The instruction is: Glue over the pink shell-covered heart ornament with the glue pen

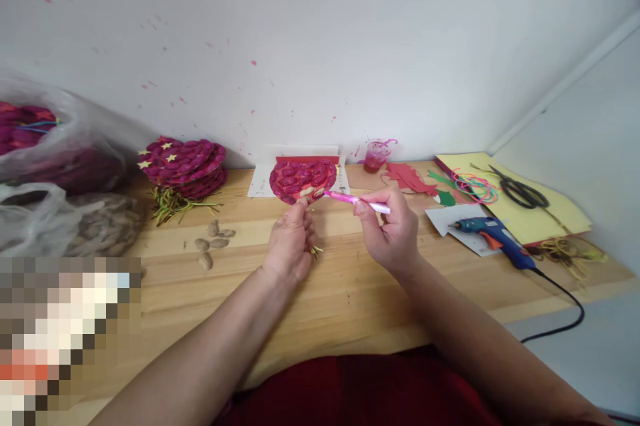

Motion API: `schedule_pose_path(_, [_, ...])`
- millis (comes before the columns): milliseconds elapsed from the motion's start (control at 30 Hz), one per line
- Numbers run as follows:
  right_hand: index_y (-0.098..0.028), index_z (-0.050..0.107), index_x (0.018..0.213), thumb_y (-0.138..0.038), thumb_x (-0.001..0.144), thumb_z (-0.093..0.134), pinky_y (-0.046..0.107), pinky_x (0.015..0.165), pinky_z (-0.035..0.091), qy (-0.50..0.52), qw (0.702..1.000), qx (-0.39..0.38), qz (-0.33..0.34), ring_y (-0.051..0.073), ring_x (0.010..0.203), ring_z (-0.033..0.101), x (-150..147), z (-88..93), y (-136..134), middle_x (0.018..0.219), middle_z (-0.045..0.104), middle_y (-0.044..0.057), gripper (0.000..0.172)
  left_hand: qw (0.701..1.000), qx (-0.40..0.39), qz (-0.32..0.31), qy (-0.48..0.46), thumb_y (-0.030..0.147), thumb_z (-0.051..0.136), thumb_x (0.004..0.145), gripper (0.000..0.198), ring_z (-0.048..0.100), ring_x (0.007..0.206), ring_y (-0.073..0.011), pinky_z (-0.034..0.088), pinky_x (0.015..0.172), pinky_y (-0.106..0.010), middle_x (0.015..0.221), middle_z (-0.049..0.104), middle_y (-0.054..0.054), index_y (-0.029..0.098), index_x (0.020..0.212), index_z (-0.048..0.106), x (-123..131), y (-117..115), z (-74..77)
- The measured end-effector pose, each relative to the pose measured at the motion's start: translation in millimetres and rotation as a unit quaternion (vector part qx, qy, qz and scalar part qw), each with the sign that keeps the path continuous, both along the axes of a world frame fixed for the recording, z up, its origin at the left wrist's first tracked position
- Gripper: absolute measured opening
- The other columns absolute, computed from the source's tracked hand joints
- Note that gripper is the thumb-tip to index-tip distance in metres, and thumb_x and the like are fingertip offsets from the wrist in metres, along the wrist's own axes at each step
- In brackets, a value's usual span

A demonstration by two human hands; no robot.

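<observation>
My left hand (291, 236) is closed on the lower edge of a round craft piece (303, 176) covered with magenta-painted peanut shells on a red backing. One pale, unpainted patch shows near my left thumb. Yellowish strands poke out below that hand. Between the thumb and fingers of my right hand (387, 223) is a slim paintbrush (357, 201) with a white handle and magenta tip. Its tip meets the piece's lower right edge, beside my left fingers. Behind the piece, white paper (260, 183) lies by the wall, and a cup of magenta paint (376, 158) stands to the right.
Left are stacked magenta pieces (190, 163), loose peanuts (214, 239) and plastic bags (75, 139). Right lie red paper cutouts (404, 178), green scraps (443, 189), coloured cord (475, 187), black scissors (523, 191), yellow sheets (560, 213) and a corded blue glue gun (500, 239).
</observation>
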State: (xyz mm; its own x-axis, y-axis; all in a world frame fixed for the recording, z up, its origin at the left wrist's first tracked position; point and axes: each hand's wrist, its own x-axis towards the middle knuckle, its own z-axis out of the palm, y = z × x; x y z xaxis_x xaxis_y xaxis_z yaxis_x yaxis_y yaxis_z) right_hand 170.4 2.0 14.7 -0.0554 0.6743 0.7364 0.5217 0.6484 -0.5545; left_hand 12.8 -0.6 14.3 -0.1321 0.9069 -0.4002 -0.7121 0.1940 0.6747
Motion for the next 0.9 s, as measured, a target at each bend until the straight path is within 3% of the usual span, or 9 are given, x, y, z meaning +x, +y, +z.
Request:
schedule_pose_path(267, [-0.022, 0.057, 0.095, -0.033, 0.097, 0.062, 0.028, 0.064, 0.05, 0.107, 0.989, -0.101, 0.027, 0.014, 0.067, 0.064, 3, -5.8, 8, 0.076, 0.069, -0.001, 0.013, 0.992, 0.08, 0.026, 0.096, 0.043, 0.08, 0.075, 0.051, 0.019, 0.043, -0.0041, 0.013, 0.04, -0.021, 0.05, 0.03, 0.011, 0.022, 0.061, 0.036, 2, -1, -9.5])
schedule_pose_path(467, [-0.022, 0.056, 0.094, -0.038, 0.097, 0.063, 0.027, 0.06, 0.047, 0.143, 0.976, -0.149, 0.062, 0.012, 0.062, 0.061, 2, -4.7, 10, 0.072, 0.067, -0.002, 0.017, 0.985, 0.12, 0.024, 0.124, 0.049, 0.081, 0.074, 0.055, 0.02, 0.044, -0.0042, 0.014, 0.042, -0.021, 0.05, 0.029, 0.011, 0.022, 0.06, 0.035, 1, -1, -7.3])
schedule_pose_path(700, [-0.021, 0.06, 0.095, -0.035, 0.093, 0.068, 0.027, 0.063, 0.049, 0.182, 0.971, -0.145, 0.052, 0.013, 0.066, 0.063, 0, -3.9, 10, 0.073, 0.067, -0.002, 0.016, 0.986, 0.106, 0.027, 0.126, 0.049, 0.081, 0.073, 0.054, 0.019, 0.044, -0.0046, 0.013, 0.041, -0.021, 0.05, 0.029, 0.01, 0.022, 0.061, 0.035, 1, 0, -7.9])
schedule_pose_path(900, [-0.021, 0.065, 0.099, -0.034, 0.095, 0.065, 0.027, 0.062, 0.05, 0.188, 0.971, -0.123, 0.082, 0.012, 0.064, 0.062, -4, -3.4, 5, 0.073, 0.068, -0.001, 0.014, 0.987, 0.1, 0.009, 0.123, 0.05, 0.081, 0.073, 0.053, 0.02, 0.045, -0.0048, 0.014, 0.042, -0.021, 0.051, 0.03, 0.01, 0.022, 0.06, 0.037, 3, -2, -9.1])
